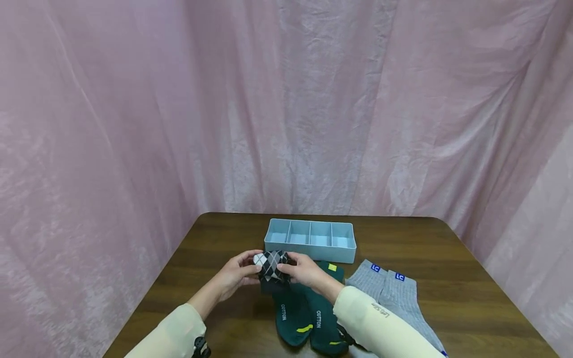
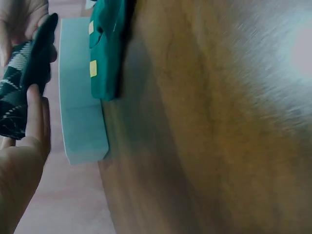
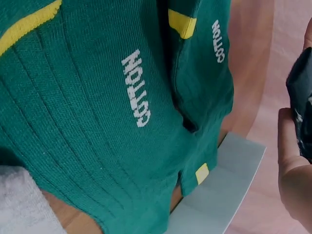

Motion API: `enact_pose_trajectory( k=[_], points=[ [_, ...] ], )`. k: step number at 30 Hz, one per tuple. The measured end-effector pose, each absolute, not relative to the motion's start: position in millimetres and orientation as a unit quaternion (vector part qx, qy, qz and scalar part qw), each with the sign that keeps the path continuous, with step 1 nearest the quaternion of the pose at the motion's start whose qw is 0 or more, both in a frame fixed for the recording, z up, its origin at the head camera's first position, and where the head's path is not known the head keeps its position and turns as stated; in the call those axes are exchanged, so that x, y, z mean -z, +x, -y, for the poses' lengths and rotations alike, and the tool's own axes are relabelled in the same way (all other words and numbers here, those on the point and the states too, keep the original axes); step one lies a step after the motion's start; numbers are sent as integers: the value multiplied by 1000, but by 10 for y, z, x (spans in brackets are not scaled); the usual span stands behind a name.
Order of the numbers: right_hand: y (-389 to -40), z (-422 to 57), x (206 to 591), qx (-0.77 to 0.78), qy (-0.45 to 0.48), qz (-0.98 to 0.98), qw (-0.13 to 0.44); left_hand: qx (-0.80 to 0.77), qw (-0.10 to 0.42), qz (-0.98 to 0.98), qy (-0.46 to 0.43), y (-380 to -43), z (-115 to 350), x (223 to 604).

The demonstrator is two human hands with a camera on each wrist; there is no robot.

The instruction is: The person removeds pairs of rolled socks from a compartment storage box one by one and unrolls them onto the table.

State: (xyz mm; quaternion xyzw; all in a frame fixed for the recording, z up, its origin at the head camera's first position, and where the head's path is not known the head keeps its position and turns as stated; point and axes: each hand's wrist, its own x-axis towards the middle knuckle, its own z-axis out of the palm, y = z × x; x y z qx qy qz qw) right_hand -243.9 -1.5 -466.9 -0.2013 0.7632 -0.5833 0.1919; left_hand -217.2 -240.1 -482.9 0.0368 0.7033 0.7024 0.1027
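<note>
Both hands hold a folded bundle of black, grey and white argyle socks (image 1: 272, 262) in the air, just in front of the light blue box. My left hand (image 1: 234, 276) grips its left side, thumb on the near face and fingers behind. At the right side my right hand (image 1: 309, 271) pinches it the same way. In the left wrist view the bundle (image 2: 14, 97) looks rolled, with a plain dark part along one side. Only the edge of the bundle (image 3: 303, 102) shows in the right wrist view. Below the hands lie green socks (image 1: 293, 318) marked COTTON, with yellow accents.
The light blue box (image 1: 309, 251), with several compartments, stands toward the table's far edge. Grey ribbed socks (image 1: 398, 298) with blue labels lie to the right, partly under the right forearm. A pink curtain (image 1: 286, 109) hangs behind the wooden table (image 1: 470, 298).
</note>
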Motion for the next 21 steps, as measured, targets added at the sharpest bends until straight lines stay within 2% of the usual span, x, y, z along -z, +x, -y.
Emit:
enact_pose_trajectory(
  k=[9,16,21],
  points=[
    [-2334,70,4752,540,-236,-782,205,-698,125,-705,21,-1982,2645,4938],
    [-2294,15,4804,400,-323,-848,130,-672,144,-726,-12,-1827,2854,5172],
    [-2266,-1,4846,309,-379,-865,110,-618,127,-776,1,-1831,2930,5251]
  ],
)
